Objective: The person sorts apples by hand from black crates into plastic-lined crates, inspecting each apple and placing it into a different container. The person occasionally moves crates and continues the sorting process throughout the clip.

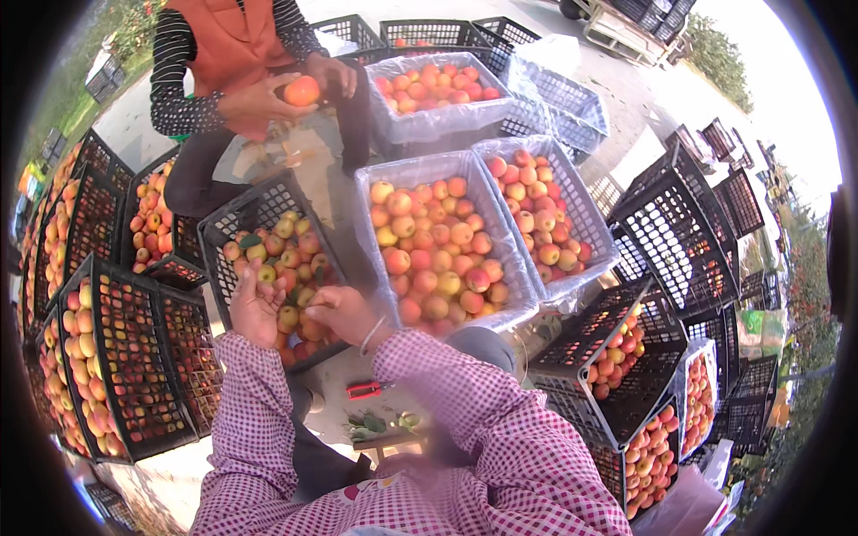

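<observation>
A black plastic crate (218, 251) of red and yellow apples (288, 258) stands before me, with a green leaf (250, 240) on top of the fruit. Above its near left part is my left hand (257, 308), thumb raised, fingers loosely curled and apart, with nothing seen in it. My right hand (345, 313) hovers over the crate's right side, a bangle on its wrist. Its fingers are bent inward, and whether they pinch something small cannot be made out. Two lined crates of apples, a nearer one (362, 201) and a farther one (590, 201), stand to the right.
A co-worker (228, 60) sits opposite, holding an apple (301, 91). Stacked apple crates (144, 362) rise at left; tilted black crates (603, 362) crowd the right. A red-handled tool (363, 390) and leaves (369, 423) lie below my hands. A truck (627, 27) is parked behind.
</observation>
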Tool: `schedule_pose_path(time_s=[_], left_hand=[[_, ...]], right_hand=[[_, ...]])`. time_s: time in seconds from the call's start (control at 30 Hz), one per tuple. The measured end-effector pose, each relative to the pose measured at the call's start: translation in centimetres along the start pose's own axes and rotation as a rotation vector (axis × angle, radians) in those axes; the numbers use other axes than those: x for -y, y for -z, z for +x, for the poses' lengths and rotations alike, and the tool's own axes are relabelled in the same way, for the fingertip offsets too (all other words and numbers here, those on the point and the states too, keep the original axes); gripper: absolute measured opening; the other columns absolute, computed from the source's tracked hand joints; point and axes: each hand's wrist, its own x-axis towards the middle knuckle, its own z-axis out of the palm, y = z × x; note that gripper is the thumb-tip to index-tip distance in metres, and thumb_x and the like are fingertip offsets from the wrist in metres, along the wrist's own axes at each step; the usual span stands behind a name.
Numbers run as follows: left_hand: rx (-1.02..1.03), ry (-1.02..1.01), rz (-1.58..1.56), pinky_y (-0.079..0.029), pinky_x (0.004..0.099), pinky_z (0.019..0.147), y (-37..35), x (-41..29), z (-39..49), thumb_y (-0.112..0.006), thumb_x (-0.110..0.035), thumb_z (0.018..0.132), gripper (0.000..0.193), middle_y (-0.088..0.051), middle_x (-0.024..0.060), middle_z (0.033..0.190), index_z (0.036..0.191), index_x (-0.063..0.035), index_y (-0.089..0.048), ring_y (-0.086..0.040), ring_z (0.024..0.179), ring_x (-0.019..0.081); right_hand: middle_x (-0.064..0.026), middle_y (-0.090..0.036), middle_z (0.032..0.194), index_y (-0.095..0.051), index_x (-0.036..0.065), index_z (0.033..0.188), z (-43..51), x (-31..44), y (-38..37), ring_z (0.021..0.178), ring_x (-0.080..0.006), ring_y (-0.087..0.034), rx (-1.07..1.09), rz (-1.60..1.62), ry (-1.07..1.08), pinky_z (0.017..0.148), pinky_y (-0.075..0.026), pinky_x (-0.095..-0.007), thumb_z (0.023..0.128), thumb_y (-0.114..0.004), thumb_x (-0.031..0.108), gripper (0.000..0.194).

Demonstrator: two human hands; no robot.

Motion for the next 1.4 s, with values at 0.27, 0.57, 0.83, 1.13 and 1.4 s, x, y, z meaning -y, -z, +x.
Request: schedule_pose_path(time_s=[0.27,0.57,0.83,1.13,1.4], left_hand=[[0.053,-0.192,0.210,-0.043,0.0337,0.092,-3.0,0.3,-1.6,-0.040,-0.016,0.095,0.047,-0.060,0.0111,0.115,0.141,-0.0048,-0.031,-0.058,0.105,0.0198],[0.414,-0.854,1.745,-0.023,0.0484,0.107,-3.2,0.8,-2.6,-0.040,-0.055,0.090,0.065,-0.048,0.0137,0.131,0.133,-0.0067,-0.042,-0.039,0.125,0.0330],[0.125,-0.484,1.790,-0.025,0.0464,0.107,1.2,-0.1,-0.1,-0.063,-0.025,0.082,0.052,-0.060,0.0138,0.112,0.128,-0.0090,-0.048,-0.050,0.110,0.0305],[0.152,-0.320,1.530,-0.042,0.0409,0.086,0.3,3.1,1.4,-0.054,-0.009,0.083,0.052,-0.066,0.0147,0.087,0.134,-0.0121,-0.044,-0.060,0.087,0.0324],[0.382,-0.219,1.405,-0.040,0.0366,0.098,1.9,9.2,-7.9,-0.060,-0.012,0.081,0.065,-0.044,0.0200,0.133,0.139,-0.0019,-0.031,-0.049,0.118,0.0303]], right_hand=[[-0.0022,-0.055,0.080,-0.058,0.003,0.090,0.2,1.2,0.2,0.069,-0.0103,-0.052,0.030,0.181,-0.338,0.063,-0.046,-0.0272,0.096,-0.048,0.028,0.027],[-0.0084,-0.051,0.121,-0.031,0.010,0.140,-0.4,4.2,0.6,0.111,-0.0207,-0.050,0.468,0.992,-0.384,0.094,-0.039,-0.0373,0.093,-0.033,0.060,0.068],[-0.0098,-0.060,0.101,-0.049,0.006,0.112,2.3,1.0,3.7,0.084,-0.0208,-0.059,-0.167,0.805,-0.414,0.075,-0.050,-0.0339,0.096,-0.045,0.035,0.034],[-0.0050,-0.058,0.089,-0.055,0.006,0.102,1.2,1.8,6.9,0.074,-0.0152,-0.056,-0.292,0.805,-0.422,0.064,-0.048,-0.0282,0.092,-0.052,0.024,0.021],[0.0009,-0.056,0.074,-0.053,0.009,0.099,-0.4,1.7,11.0,0.059,-0.0088,-0.054,-0.375,0.876,-0.190,0.054,-0.046,-0.0214,0.088,-0.058,0.010,0.012]])
